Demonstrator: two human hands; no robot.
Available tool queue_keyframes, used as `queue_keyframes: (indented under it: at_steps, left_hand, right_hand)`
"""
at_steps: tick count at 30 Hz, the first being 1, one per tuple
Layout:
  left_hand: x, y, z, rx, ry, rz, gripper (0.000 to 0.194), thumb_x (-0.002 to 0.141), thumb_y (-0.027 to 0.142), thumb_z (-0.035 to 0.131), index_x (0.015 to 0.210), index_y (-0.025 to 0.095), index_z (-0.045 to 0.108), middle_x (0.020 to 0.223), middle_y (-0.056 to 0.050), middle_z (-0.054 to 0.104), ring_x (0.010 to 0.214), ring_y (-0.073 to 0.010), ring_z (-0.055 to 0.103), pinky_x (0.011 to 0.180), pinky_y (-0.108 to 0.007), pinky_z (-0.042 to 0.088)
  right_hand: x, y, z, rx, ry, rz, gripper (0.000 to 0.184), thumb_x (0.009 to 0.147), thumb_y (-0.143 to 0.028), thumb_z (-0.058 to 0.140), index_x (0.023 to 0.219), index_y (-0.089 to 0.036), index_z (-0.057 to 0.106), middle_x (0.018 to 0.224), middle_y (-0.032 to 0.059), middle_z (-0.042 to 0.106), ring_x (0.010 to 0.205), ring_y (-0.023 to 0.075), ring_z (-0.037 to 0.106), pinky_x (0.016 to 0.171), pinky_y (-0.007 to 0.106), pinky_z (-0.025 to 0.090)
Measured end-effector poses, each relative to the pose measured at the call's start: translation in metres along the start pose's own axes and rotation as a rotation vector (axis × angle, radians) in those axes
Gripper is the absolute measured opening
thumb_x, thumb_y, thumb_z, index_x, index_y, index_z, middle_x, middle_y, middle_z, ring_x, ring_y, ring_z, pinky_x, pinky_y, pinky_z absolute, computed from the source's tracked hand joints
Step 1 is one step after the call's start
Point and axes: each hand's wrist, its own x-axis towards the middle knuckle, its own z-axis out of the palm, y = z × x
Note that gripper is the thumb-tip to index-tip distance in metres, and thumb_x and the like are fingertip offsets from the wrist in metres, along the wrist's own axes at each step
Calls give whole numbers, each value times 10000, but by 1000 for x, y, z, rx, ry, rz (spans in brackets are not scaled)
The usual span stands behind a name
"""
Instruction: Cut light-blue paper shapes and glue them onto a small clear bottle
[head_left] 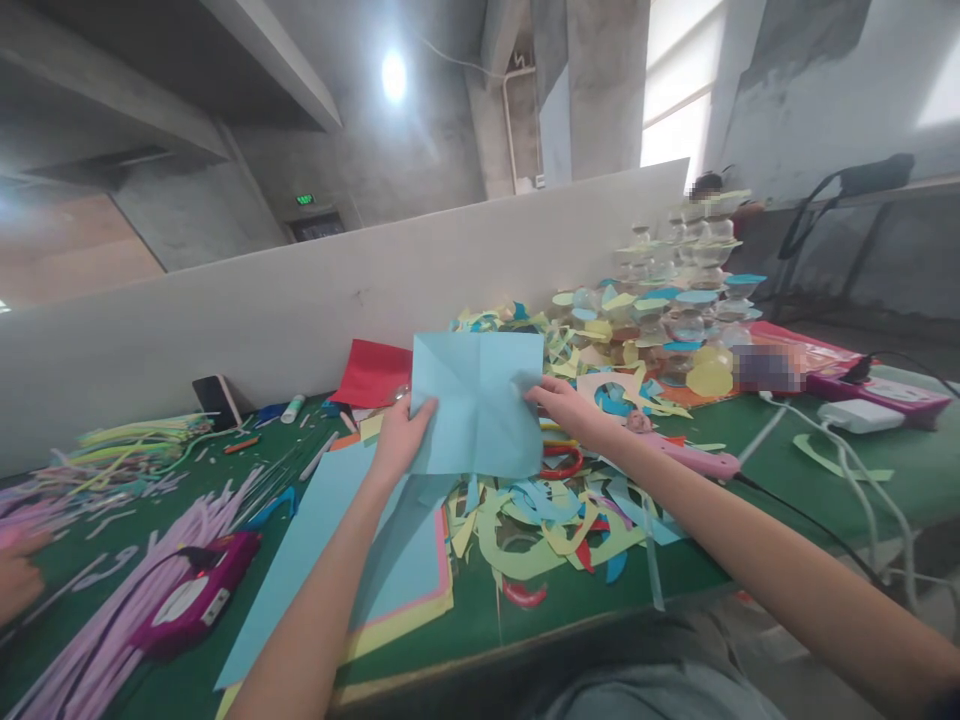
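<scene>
A light blue sheet of paper (478, 410) with fold creases is held up in front of me by both hands. My left hand (403, 430) pinches its left edge, thumb on the near face. On the opposite edge my right hand (566, 408) is closed in the same way. Below the held sheet lies a stack of large blue paper (405, 560) with pink and yellow edges showing underneath. Red-handled scissors (561, 462) lie just under the right hand, partly covered. Curved paper offcuts (532, 520) in green, blue and yellow are heaped around them.
Stacked clear plastic cups (690, 320) with paper discs rise at the back right. A pink glue gun (694, 457) with a cord lies right. Lilac strips (150, 570) and a purple power strip (199, 595) lie left, near another person's hand (21, 575). A white partition (300, 290) runs behind.
</scene>
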Motion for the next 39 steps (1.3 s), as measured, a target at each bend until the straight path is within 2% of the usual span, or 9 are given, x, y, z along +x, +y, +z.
queue_keyframes:
  at_steps: [5, 9, 13, 18, 21, 24, 26, 29, 39]
  left_hand:
    - [1, 5, -4, 2, 36, 2, 352, 764, 453, 642, 961, 168, 703, 997, -93, 731, 926, -261, 635, 831, -346, 474]
    - [0, 6, -2, -3, 40, -12, 351, 761, 465, 640, 945, 172, 702, 900, -76, 727, 853, -249, 625, 764, -324, 475]
    - [0, 2, -1, 41, 93, 16, 313, 808, 469, 570, 792, 177, 681, 719, -45, 678, 808, -234, 598, 732, -301, 461]
    - [4, -3, -5, 59, 189, -12, 282, 822, 438, 544, 753, 180, 636, 744, -37, 658, 816, -221, 571, 749, -297, 452]
    - [6, -8, -10, 30, 293, -19, 248, 809, 417, 564, 728, 184, 596, 728, -25, 631, 793, -209, 556, 755, -296, 452]
    - [10, -15, -16, -24, 356, -21, 199, 809, 381, 574, 760, 188, 584, 727, -26, 616, 803, -210, 553, 765, -305, 454]
    - [12, -20, -18, -53, 380, -32, 181, 821, 362, 565, 807, 184, 591, 768, -40, 625, 835, -221, 559, 781, -322, 452]
    - [14, -26, -19, -78, 419, -50, 185, 838, 347, 550, 869, 170, 596, 831, -65, 636, 891, -243, 566, 799, -345, 449]
    - [18, -25, -26, -121, 474, -97, 231, 835, 413, 517, 911, 203, 578, 900, -66, 638, 824, -203, 596, 737, -310, 482]
  right_hand:
    - [9, 13, -2, -102, 81, -33, 190, 817, -344, 544, 944, -212, 596, 914, 46, 671, 872, 225, 633, 700, 315, 511]
    - [14, 21, -1, -160, 138, -11, 163, 841, -339, 519, 937, -214, 562, 900, 49, 674, 843, 228, 646, 679, 321, 509]
    - [12, 18, 0, -148, 120, 9, 187, 864, -364, 513, 980, -223, 553, 969, 63, 680, 854, 226, 651, 671, 314, 511]
    - [8, 14, -3, -305, 147, 5, 277, 929, -383, 387, 1112, -229, 527, 1036, 96, 673, 813, 220, 646, 607, 305, 493]
    - [2, 15, -7, -630, 44, -68, 262, 937, -310, 338, 1043, -226, 563, 979, 104, 677, 785, 238, 631, 614, 329, 455]
    - [-7, 17, -9, -800, -76, -100, 133, 834, -314, 545, 747, -219, 579, 845, 120, 653, 770, 275, 606, 608, 338, 415]
    - [-14, 16, -9, -881, -174, -96, 221, 777, -343, 632, 628, -221, 524, 774, 112, 606, 684, 253, 580, 561, 325, 386]
    - [-20, 11, -9, -1025, -314, -107, 265, 773, -378, 651, 627, -225, 491, 770, 87, 560, 576, 198, 520, 508, 309, 339]
    - [-25, 5, -5, -950, -285, -116, 275, 817, -315, 593, 676, -247, 366, 584, -4, 456, 432, 136, 350, 446, 296, 220]
